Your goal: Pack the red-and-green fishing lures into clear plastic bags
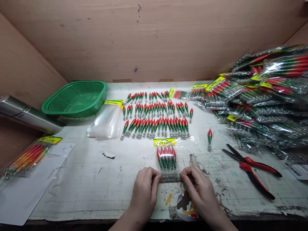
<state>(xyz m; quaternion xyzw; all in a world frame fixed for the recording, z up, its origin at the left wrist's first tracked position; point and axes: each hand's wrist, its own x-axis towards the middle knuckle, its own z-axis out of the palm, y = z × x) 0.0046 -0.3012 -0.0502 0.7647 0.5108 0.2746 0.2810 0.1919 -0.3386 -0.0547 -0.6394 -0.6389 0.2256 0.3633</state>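
A clear packet of fishing lures (166,158) lies in front of me, its yellow header card at the far end. Several red-and-green lures sit side by side inside, hooks toward me. At the packet's near left corner, my left hand (145,186) pinches the plastic between thumb and fingers. My right hand (197,184) pinches the near right corner the same way. Just beyond the packet, loose red-and-green lures (155,126) lie in three rows. One single lure (209,139) rests apart, to the right.
Red-handled pliers (250,165) lie open at right, before a big heap of filled packets (262,106). A green basket (74,110), a stack of empty bags (106,120), a metal flask (31,112) and an orange-lure packet (29,157) on white card stand left. Torn paper (186,202) marks the near table edge.
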